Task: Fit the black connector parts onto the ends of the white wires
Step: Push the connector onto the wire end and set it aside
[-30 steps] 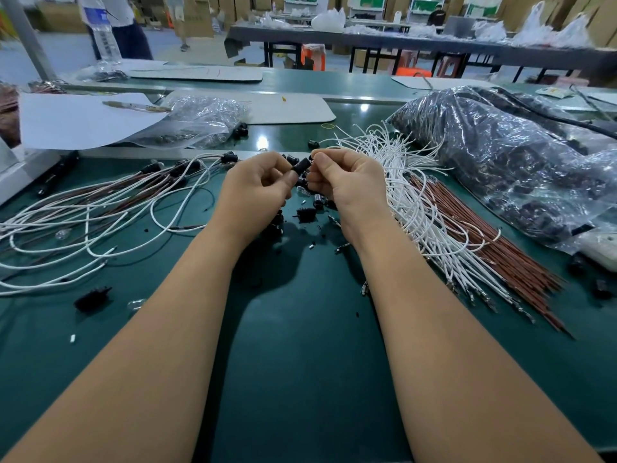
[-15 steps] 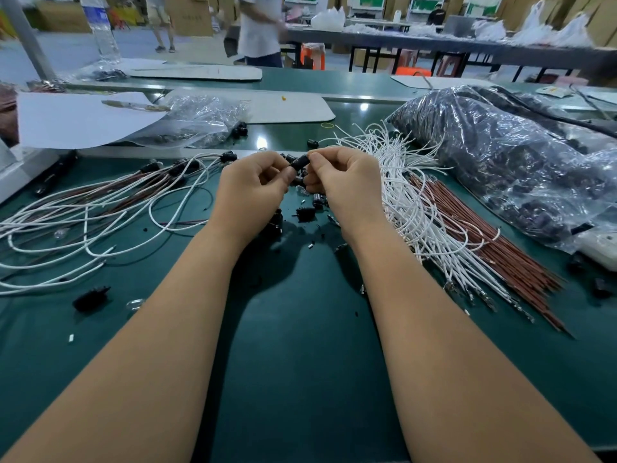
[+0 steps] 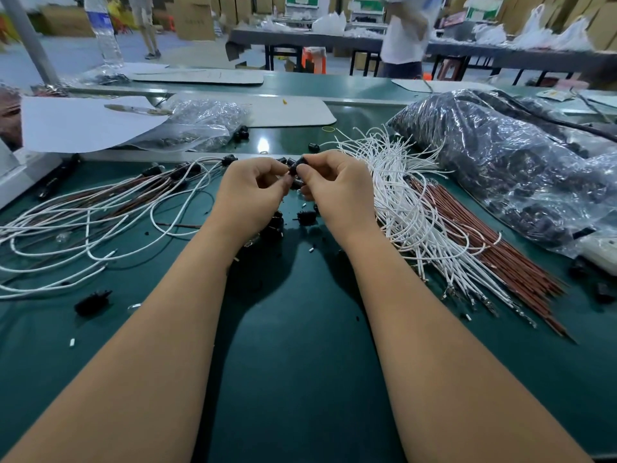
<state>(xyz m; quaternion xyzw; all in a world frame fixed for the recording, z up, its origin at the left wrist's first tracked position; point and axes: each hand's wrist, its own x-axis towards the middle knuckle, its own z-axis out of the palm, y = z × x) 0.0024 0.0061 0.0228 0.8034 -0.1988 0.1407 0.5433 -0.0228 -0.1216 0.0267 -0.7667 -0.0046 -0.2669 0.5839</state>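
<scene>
Evidently a black connector part is pinched between the fingertips of the left hand and right hand above the green bench, probably being fitted, so another of the white wires will likely be needed.

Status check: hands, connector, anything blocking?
Left hand and right hand both pinching one black connector above the green table. White wire bundle untouched, right of hands. Nothing blocking.
</scene>
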